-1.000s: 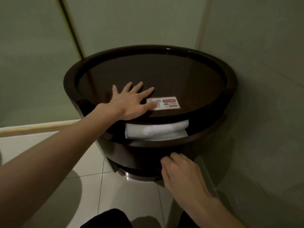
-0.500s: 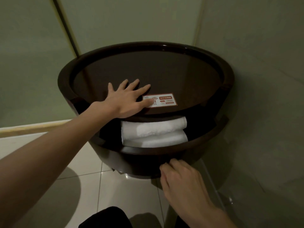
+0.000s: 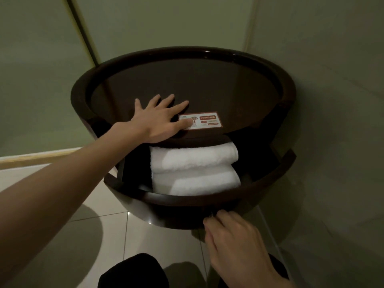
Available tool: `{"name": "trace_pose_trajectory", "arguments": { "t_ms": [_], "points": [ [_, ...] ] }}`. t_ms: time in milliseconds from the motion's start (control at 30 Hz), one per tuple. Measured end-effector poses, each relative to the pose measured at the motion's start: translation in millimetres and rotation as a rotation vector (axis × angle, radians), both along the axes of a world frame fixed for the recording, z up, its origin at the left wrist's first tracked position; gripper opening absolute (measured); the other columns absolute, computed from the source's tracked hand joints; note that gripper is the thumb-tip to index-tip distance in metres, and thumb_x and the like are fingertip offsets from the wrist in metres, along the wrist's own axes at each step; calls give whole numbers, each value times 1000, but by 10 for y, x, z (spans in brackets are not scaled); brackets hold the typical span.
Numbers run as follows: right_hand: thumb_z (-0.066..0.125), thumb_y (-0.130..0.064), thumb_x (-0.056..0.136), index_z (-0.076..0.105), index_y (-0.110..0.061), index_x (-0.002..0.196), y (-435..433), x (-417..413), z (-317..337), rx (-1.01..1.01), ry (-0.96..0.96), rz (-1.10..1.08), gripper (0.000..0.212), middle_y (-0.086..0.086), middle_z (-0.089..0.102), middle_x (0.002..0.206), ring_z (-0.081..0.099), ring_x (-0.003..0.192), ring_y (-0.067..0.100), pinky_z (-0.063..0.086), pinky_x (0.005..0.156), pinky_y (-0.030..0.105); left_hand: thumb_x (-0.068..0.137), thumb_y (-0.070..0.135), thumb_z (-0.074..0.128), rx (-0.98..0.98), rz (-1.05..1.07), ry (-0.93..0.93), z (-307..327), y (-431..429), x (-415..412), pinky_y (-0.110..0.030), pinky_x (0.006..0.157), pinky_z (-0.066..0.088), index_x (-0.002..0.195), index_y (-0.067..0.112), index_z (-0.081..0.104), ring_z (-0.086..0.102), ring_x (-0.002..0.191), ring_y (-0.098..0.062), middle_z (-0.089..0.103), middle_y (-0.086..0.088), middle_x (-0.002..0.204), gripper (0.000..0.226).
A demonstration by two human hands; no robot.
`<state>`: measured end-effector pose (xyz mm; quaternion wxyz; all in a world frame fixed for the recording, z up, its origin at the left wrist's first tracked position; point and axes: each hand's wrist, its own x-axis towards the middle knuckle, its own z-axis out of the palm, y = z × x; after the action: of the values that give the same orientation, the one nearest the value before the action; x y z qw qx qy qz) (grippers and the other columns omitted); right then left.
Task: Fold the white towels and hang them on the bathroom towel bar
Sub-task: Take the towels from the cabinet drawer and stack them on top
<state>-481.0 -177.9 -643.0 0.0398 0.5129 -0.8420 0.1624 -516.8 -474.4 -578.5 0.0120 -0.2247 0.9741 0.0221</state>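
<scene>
Drawer (image 3: 187,199) farther out, more towels (image 3: 193,163) visible

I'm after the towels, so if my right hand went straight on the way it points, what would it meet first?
Likely the stand's lower front wall, just ahead of the right hand; the towels lie higher, behind its rim. Depth is unclear.

A round table (image 3: 187,51) stands in the corner, one wall (image 3: 166,21) behind it and another wall (image 3: 332,100) to its right, with the floor (image 3: 116,235) near and left. On its top, by the near edge, lies a card (image 3: 205,121); the left hand (image 3: 158,119) rests flat just left of it, thumb over the card's left end. Beneath the top, the upper towel (image 3: 193,155) lies on the lower towel (image 3: 197,180) in a shelf (image 3: 187,199), and the right hand (image 3: 234,244), nearest, curls its fingers at the bottom of the shelf's front wall.
</scene>
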Motion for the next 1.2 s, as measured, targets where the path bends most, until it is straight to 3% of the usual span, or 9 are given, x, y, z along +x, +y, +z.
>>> {"name": "trace_pose_trajectory", "arguments": {
  "t_ms": [167, 433, 700, 867, 1200],
  "points": [
    [82, -12, 51, 66, -23, 64, 45, 42, 18, 40, -12, -21, 23, -7, 57, 61, 54, 54, 10, 40, 44, 20, 65, 89, 6, 19, 23, 13, 8, 15, 2, -65, 108, -4, 141, 58, 6, 1, 146, -27, 4, 9, 160, 82],
    [79, -7, 59, 67, -18, 65, 133, 122, 40, 40, -27, -33, 17, -3, 57, 61, 51, 53, 11, 28, 48, 18, 69, 88, 10, 12, 30, 3, 29, 31, 3, -66, 108, -4, 142, 57, 7, 1, 146, -30, 5, 6, 160, 79],
    [72, -5, 69, 64, -15, 66, 320, 252, 33, 10, -42, -16, 13, 0, 57, 63, 51, 56, 15, 33, 50, 21, 71, 86, 12, 4, 34, 3, 49, 63, 7, -67, 109, -2, 143, 55, 9, 3, 146, -30, 6, 6, 160, 78],
    [72, -3, 68, 66, -14, 69, 458, 347, 18, 5, -55, -18, 13, 1, 56, 64, 51, 57, 16, 28, 52, 20, 76, 83, 13, -5, 23, 6, 63, 65, 21, -67, 109, -2, 144, 52, 8, 2, 146, -30, 5, 5, 160, 75],
    [69, -4, 70, 65, -13, 69, 479, 385, 54, 49, -72, -25, 10, 4, 58, 66, 52, 60, 19, 35, 49, 25, 86, 76, 17, -80, -10, 65, 16, 86, 66, -68, 109, 2, 146, 46, 11, 9, 144, -34, 10, 1, 160, 68]
  ]
}}
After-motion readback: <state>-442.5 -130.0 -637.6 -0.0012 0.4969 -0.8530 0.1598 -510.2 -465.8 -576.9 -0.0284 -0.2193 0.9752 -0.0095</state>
